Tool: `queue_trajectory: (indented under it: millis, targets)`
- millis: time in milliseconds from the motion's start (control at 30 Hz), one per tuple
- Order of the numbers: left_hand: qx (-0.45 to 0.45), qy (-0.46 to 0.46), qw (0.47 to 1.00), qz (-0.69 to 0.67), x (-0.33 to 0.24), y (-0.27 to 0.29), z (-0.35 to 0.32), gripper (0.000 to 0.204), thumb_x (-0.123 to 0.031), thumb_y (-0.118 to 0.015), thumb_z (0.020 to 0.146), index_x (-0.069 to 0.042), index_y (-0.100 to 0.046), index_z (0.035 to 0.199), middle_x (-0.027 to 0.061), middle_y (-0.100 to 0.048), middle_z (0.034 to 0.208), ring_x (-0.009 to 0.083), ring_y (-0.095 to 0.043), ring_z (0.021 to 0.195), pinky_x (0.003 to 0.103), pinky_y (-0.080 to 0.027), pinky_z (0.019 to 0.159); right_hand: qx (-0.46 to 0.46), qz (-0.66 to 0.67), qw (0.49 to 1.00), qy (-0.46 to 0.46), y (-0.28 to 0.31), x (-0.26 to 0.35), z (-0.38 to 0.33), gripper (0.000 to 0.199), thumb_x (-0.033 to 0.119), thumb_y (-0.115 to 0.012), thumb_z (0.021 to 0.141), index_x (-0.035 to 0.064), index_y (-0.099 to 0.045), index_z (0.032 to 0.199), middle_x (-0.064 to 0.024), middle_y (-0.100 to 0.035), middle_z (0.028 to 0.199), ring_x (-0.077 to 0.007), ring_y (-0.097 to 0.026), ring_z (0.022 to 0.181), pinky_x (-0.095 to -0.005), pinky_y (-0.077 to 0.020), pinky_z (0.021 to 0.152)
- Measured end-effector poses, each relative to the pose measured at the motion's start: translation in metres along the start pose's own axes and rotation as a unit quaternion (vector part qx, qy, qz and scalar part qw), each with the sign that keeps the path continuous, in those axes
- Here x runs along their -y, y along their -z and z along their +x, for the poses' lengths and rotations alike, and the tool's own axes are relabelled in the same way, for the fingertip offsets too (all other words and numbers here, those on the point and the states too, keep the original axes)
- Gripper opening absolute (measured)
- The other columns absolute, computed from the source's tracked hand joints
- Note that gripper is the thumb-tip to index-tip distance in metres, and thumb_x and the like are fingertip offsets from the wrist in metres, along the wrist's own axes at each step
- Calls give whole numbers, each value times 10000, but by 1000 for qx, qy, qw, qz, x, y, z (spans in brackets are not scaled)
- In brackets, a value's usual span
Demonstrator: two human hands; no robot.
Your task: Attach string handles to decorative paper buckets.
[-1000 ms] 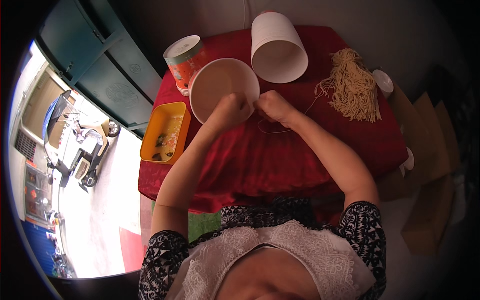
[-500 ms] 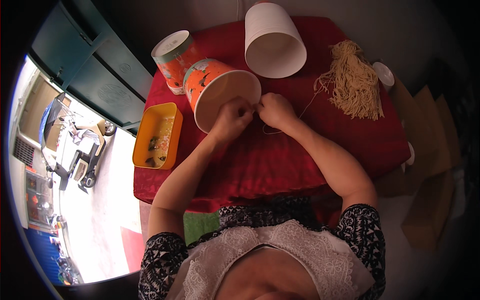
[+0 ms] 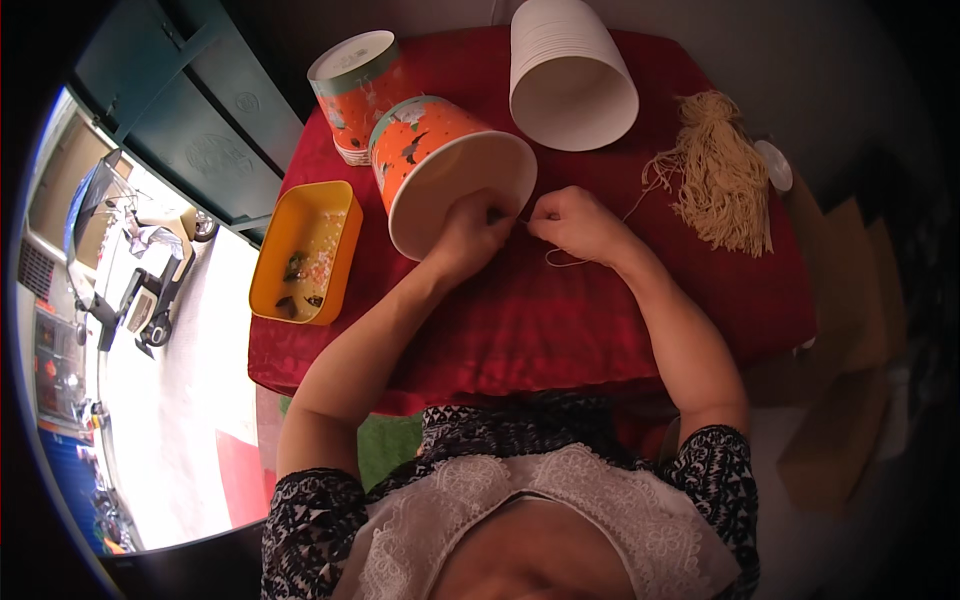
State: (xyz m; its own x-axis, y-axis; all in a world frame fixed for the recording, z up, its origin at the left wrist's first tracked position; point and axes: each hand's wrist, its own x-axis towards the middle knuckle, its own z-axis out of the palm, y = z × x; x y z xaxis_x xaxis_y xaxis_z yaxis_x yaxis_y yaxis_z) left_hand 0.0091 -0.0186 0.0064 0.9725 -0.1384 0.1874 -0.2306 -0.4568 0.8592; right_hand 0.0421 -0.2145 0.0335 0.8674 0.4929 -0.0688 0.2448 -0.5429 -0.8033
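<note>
Found orange paper bucket tipped on red tablecloth, with left hand curled at rim, hold unclear, and right hand pinching beige cord. Could drop or tangle cord through slack pinch. Noted left hand blocking part of rim, yellow tub left of bucket, cord hank right.

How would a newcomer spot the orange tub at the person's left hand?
On the red tablecloth, find the yellow container at the left edge. Beyond it, slightly right, the orange tub has the left hand at its mouth. Unlike the upended tub behind, its open mouth faces the person.
</note>
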Motion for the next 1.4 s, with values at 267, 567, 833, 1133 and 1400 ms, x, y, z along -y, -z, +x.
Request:
queue_trajectory:
  millis: [267, 567, 833, 1133, 1400]
  targets:
    - [-42, -105, 992, 59, 3, -8, -6, 210, -35, -694, 824, 26, -667, 1023, 194, -699, 968, 308, -688, 905, 389, -539, 812, -147, -125, 959, 208, -22, 5, -8, 150, 132, -688, 877, -1, -659, 816, -150, -680, 702, -281, -689, 628, -390, -510, 569]
    - [-60, -109, 992, 29, 9, -7, -3, 163, -55, -705, 856, 23, -680, 997, 177, -707, 955, 307, -694, 897, 387, -537, 800, -118, -9, 947, 299, -11, 9, -15, 137, 144, -663, 917, 52, -678, 817, -162, -690, 717, -362, -685, 639, -427, -535, 553]
    - [-15, -71, 997, -5, 11, 0, -5, 74, -49, -636, 949, -7, -626, 1009, 48, -628, 802, 96, -608, 650, 257, -503, 561, -228, -71, 933, 271, -21, -14, 5, 119, 55, -634, 906, 22, -673, 1013, -168, -725, 923, -358, -715, 837, -434, -587, 715]
    - [-8, -107, 994, -25, 12, 1, -5, 50, -29, -632, 939, -8, -614, 981, 39, -619, 777, 90, -592, 636, 257, -498, 552, -204, -100, 933, 279, -28, -15, 4, 173, 52, -644, 880, 37, -680, 1049, -154, -693, 987, -365, -693, 870, -446, -576, 739]
    - [8, -42, 998, -48, 5, 4, -6, 48, -46, -634, 936, -8, -616, 960, 39, -618, 745, 98, -592, 623, 253, -488, 549, -194, -99, 937, 272, -33, -17, 7, 75, 34, -658, 868, 12, -648, 939, -158, -684, 894, -348, -690, 807, -430, -543, 683]
